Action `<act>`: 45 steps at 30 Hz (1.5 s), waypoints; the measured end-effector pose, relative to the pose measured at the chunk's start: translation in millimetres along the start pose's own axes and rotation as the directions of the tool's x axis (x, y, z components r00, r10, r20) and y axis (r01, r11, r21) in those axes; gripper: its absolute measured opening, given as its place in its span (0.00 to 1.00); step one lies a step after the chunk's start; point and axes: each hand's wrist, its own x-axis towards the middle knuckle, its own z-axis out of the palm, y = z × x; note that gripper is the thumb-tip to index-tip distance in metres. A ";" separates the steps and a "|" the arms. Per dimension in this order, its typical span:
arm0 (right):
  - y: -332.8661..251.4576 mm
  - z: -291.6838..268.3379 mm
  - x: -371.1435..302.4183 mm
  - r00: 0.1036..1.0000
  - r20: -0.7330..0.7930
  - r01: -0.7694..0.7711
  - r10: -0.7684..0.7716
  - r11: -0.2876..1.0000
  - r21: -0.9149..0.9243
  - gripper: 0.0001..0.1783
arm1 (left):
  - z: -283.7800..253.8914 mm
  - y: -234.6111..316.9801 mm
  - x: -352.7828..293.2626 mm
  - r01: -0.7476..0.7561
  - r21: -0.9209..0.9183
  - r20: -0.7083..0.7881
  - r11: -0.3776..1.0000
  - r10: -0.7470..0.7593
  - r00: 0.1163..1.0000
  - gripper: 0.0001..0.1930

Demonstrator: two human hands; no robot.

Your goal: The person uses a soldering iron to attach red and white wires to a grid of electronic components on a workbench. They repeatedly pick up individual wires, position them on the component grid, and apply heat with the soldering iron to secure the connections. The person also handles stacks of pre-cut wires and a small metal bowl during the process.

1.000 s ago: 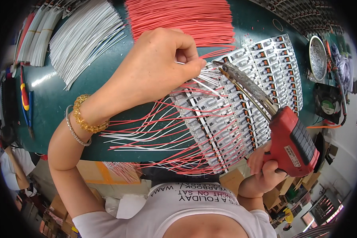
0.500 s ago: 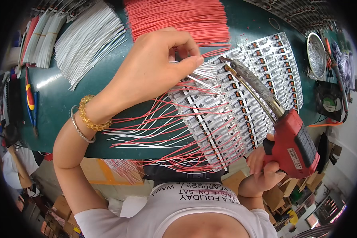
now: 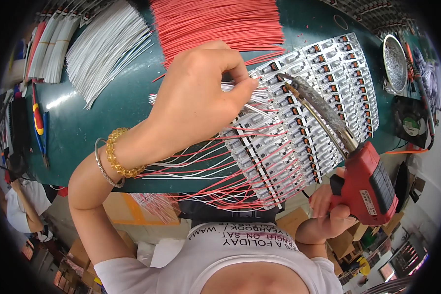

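My left hand [image 3: 196, 98] is closed in a pinch over the upper left corner of a sheet of small silvery circuit modules [image 3: 323, 98]. A red wire end pokes out at its fingertips, and white wires [image 3: 252, 105] lie beneath the hand; which strands are gripped is partly hidden. My right hand [image 3: 332, 215] is wrapped round the handle of a red and black soldering gun [image 3: 367, 186]. The gun's tip points up and left, over the sheet near my left fingertips. Red and white wires [image 3: 206, 171] trail leftward from the sheet's left rows.
A pile of red wires [image 3: 218, 24] and a fan of white wires [image 3: 108, 49] lie on the green table [image 3: 112, 108]. A screwdriver [image 3: 37, 115] is at left. On the right stand a metal bowl [image 3: 395, 63] and a small black fan [image 3: 409, 120]. Another person [image 3: 27, 206] sits far left.
My left hand has shifted slightly right and down, and a red wire end now shows at its fingertips. The soldering gun has moved slightly right and down. The module sheet has shifted a little right.
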 end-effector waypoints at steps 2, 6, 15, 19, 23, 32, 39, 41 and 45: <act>-3.4 3.0 1.6 1.000 0.004 -0.018 0.018 0.999 -0.039 0.42 | 1.2 -0.7 0.7 -0.016 0.026 -0.006 1.000 0.016 1.000 0.06; -2.7 6.1 1.9 0.999 -0.014 -0.030 0.029 0.999 -0.044 0.39 | 2.9 -0.6 -0.5 -0.050 0.062 -0.028 0.997 0.052 0.998 0.06; 15.5 -13.0 -6.4 0.997 -0.001 0.072 -0.073 0.991 -0.111 0.35 | 4.6 -2.8 -1.2 -0.100 0.084 -0.058 0.991 0.105 0.993 0.05; -0.3 3.8 0.2 1.000 0.007 0.030 -0.030 0.999 -0.034 0.37 | 7.6 -2.2 -1.1 -0.109 0.093 -0.073 0.990 0.116 0.991 0.05; 16.3 -15.6 -5.7 0.995 -0.011 0.097 -0.098 0.990 -0.101 0.40 | 5.6 -1.1 -1.4 -0.092 0.104 -0.067 0.990 0.099 0.993 0.05; 3.6 -2.4 -7.6 1.000 -0.031 0.005 -0.005 1.000 -0.019 0.42 | 5.8 2.5 -3.6 -0.213 0.137 -0.109 0.967 0.228 0.968 0.05; 3.8 -7.2 -12.1 0.996 -0.083 -0.030 0.030 1.000 0.003 0.41 | 15.5 9.4 -10.3 -0.147 0.171 -0.055 0.974 0.159 0.986 0.05; 1.7 -5.8 -11.5 0.997 -0.055 -0.046 0.046 0.999 -0.014 0.40 | 15.5 11.7 -8.9 -0.129 0.183 -0.040 0.975 0.139 0.990 0.05; 0.1 -6.9 -9.2 0.998 0.027 -0.063 0.062 0.997 0.033 0.39 | 13.9 14.9 -7.9 -0.098 0.198 -0.023 0.975 0.104 0.994 0.05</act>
